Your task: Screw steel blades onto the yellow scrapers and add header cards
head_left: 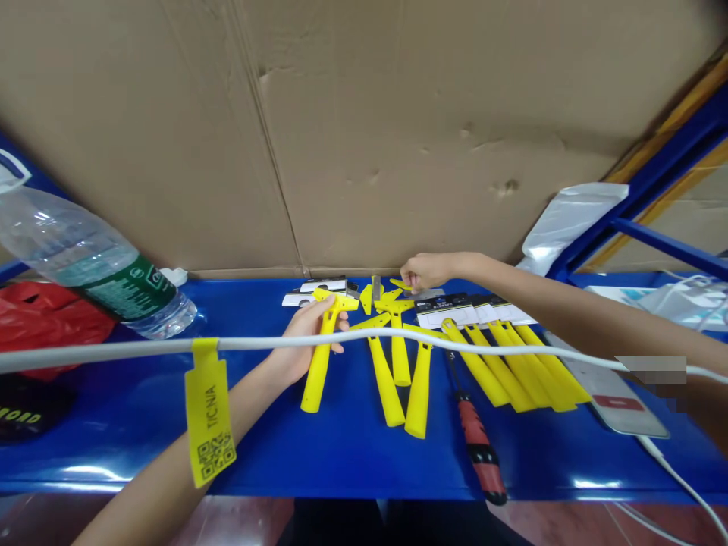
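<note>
My left hand [310, 334] is closed round the upper part of a yellow scraper [320, 371], its handle pointing toward me. At the back of the blue table, my right hand [419, 273] has its fingers pressed together beside a small yellow piece [400, 284]; what it grips, if anything, is too small to tell. Between the hands lie loose yellow scraper handles [387, 383] and small yellow parts [367, 298]. Right of them, several yellow scrapers [517, 371] with packaging cards [447, 311] on their heads lie in a row.
A red and black screwdriver [481, 447] lies near the front edge. A water bottle [108, 265] and red bag [51, 318] are left. A phone [626, 406] lies right. A white cable [353, 336] with a yellow tag [209, 417] crosses the view. Cardboard [364, 136] stands behind.
</note>
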A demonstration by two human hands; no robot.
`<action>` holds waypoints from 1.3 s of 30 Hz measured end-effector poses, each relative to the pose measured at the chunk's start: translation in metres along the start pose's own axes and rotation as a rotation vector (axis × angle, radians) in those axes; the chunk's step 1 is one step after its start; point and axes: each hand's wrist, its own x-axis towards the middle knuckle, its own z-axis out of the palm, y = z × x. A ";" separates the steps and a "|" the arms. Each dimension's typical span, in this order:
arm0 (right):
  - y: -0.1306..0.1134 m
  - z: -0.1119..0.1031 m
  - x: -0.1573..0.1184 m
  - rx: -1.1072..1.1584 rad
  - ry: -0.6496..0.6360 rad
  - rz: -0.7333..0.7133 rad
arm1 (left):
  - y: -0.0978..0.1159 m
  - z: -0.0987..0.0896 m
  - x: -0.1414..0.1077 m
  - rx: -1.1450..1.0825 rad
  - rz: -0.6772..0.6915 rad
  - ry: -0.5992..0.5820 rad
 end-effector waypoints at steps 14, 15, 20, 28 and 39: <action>-0.014 0.010 0.010 -0.057 0.262 -0.277 | -0.006 -0.004 0.002 0.008 0.029 -0.023; -0.020 0.011 0.012 -0.078 0.271 -0.314 | -0.005 -0.004 0.002 0.012 0.032 -0.017; -0.043 0.012 0.017 -0.171 0.247 -0.419 | -0.002 -0.002 0.001 0.008 0.026 0.005; -0.053 0.006 0.010 -0.119 0.257 -0.392 | 0.003 -0.005 0.006 -0.023 0.041 0.028; -0.087 -0.024 -0.014 0.590 0.801 -0.242 | 0.003 -0.007 0.005 0.004 0.137 0.017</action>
